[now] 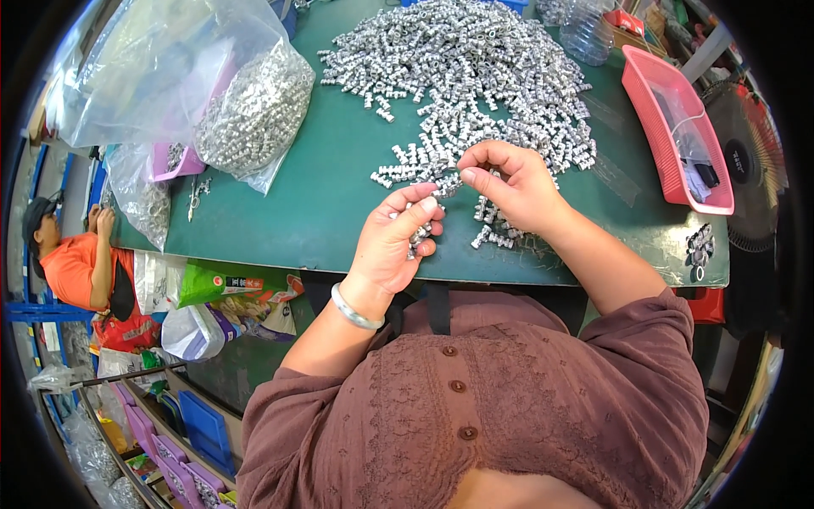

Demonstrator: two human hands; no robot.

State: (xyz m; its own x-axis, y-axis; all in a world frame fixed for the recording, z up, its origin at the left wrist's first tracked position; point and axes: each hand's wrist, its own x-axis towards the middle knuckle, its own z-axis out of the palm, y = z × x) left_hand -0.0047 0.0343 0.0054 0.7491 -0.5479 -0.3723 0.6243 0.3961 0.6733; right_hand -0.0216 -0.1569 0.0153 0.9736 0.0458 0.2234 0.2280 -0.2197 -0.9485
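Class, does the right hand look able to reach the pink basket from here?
Likely yes: nothing tall appears to stand between the right hand and the pink basket across the green tabletop.

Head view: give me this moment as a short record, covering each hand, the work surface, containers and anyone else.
left hand: curled around several silvery parts
right hand: thumb and forefinger close together by the left fingertips; whether they grip a part is unclear
table: green, a large pile of silvery parts ahead of the hands
containers: filled clear bag at left, pink basket at right
others: person in orange, far left
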